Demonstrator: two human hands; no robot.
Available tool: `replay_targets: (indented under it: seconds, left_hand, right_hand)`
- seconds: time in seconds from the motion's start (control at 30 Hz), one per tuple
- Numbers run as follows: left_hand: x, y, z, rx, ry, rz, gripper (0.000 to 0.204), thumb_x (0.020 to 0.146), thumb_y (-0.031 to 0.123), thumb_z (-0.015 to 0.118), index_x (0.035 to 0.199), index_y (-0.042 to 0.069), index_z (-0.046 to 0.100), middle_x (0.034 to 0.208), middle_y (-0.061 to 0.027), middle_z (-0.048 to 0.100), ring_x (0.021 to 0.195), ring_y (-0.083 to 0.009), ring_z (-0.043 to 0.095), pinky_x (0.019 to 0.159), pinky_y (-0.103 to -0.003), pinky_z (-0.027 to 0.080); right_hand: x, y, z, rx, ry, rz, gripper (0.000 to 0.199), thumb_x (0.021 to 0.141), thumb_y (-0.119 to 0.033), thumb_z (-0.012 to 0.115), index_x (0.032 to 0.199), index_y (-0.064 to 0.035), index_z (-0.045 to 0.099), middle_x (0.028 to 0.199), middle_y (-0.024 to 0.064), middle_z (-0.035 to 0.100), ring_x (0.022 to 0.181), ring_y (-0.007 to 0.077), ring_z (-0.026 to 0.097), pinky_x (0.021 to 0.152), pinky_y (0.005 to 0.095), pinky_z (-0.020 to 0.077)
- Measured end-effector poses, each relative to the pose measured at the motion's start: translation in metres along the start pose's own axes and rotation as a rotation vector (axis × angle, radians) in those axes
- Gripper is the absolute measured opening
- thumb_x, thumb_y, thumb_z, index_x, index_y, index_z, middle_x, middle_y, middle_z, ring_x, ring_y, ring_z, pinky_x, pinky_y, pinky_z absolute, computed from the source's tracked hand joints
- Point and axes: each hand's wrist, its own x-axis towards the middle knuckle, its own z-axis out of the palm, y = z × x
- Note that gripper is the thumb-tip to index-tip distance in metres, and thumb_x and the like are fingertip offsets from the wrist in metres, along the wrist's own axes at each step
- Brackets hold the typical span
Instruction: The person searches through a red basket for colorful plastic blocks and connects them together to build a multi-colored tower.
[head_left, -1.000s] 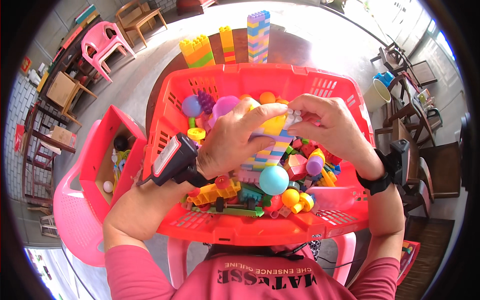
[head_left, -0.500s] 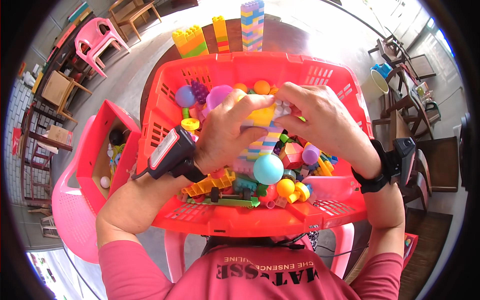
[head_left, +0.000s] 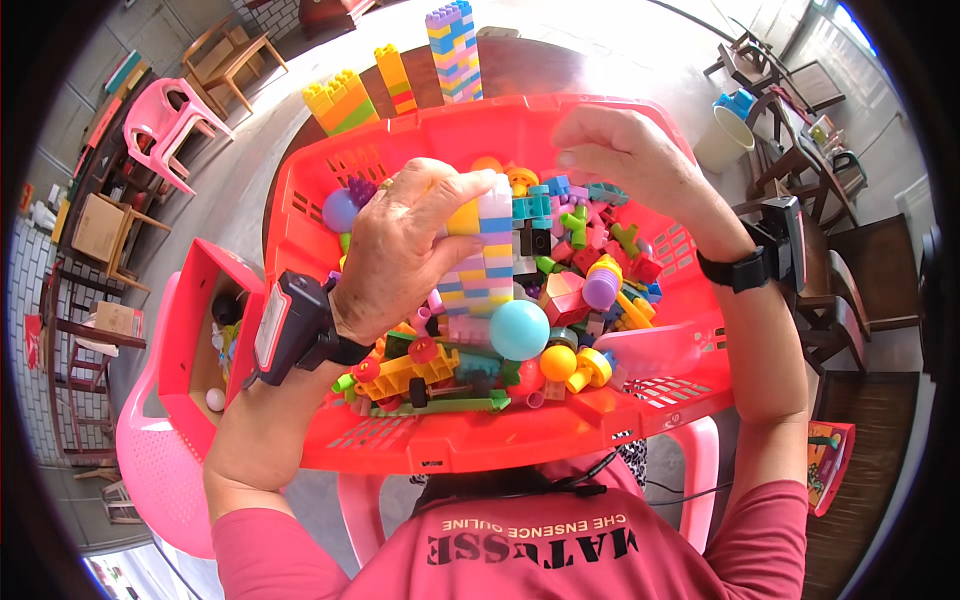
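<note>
A tall tower of toy building blocks (head_left: 492, 262), in white, yellow, blue and pink layers, rises from the red plastic basket (head_left: 440, 448). My left hand (head_left: 405, 240) grips its upper part from the left, thumb and fingertips against the blocks. Apart from the tower, over the basket's far right side, my right hand (head_left: 635, 165) hangs in the air, fingers loosely bent and nothing visible in them. At the tower's near foot rests a light blue ball (head_left: 519, 330). Loose blocks and toys fill the basket, among them a purple-and-yellow toy (head_left: 602, 284) and a yellow toy truck piece (head_left: 420, 372).
Beyond the basket, a brown round table (head_left: 520, 65) carries a tall block tower (head_left: 455, 50), a narrow yellow stack (head_left: 395, 78) and a wider yellow-green stack (head_left: 340, 100). On my left a red box (head_left: 185, 345) sits on a pink chair (head_left: 160, 470). Wooden chairs (head_left: 815, 210) stand at right.
My right hand has let go of the tower's top and moved away to the right. My left hand still grips the tower. The whole view has shifted slightly.
</note>
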Motion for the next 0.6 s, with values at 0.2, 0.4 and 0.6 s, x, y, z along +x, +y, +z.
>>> replay_targets:
  seconds: [0.2, 0.4, 0.6]
  left_hand:
    - [0.001, -0.001, -0.001, 0.069, -0.025, 0.032, 0.054, 0.066, 0.002, 0.079, 0.116, 0.010, 0.062, 0.101, -0.0107, 0.059, 0.095, -0.0307, 0.061, 0.082, -0.040, 0.051]
    - [-0.003, 0.003, -0.002, -0.003, 0.016, 0.008, 0.045, 0.069, 0.003, 0.075, 0.112, 0.010, 0.063, 0.098, -0.0104, 0.058, 0.093, -0.0321, 0.060, 0.081, -0.041, 0.050]
    - [-0.007, -0.001, -0.001, -0.160, 0.022, -0.044, 0.049, 0.067, -0.006, 0.075, 0.113, 0.008, 0.063, 0.104, -0.0105, 0.059, 0.098, -0.0274, 0.060, 0.081, -0.035, 0.053]
  right_hand:
    - [-0.002, 0.067, 0.003, -0.929, -0.503, -0.059, 0.014, 0.074, -0.008, 0.066, 0.085, 0.0018, 0.066, 0.083, 0.0168, 0.065, 0.080, 0.0332, 0.065, 0.070, 0.0379, 0.0532]
    - [-0.017, 0.091, 0.036, -0.867, -0.458, 0.265, 0.014, 0.074, -0.007, 0.065, 0.084, 0.0014, 0.068, 0.087, 0.0183, 0.066, 0.086, 0.0351, 0.066, 0.071, 0.0428, 0.0538]
    - [-0.011, 0.083, 0.043, -0.849, -0.452, 0.411, 0.015, 0.073, -0.009, 0.068, 0.086, -0.0014, 0.070, 0.082, 0.0170, 0.068, 0.080, 0.0333, 0.068, 0.068, 0.0416, 0.0543]
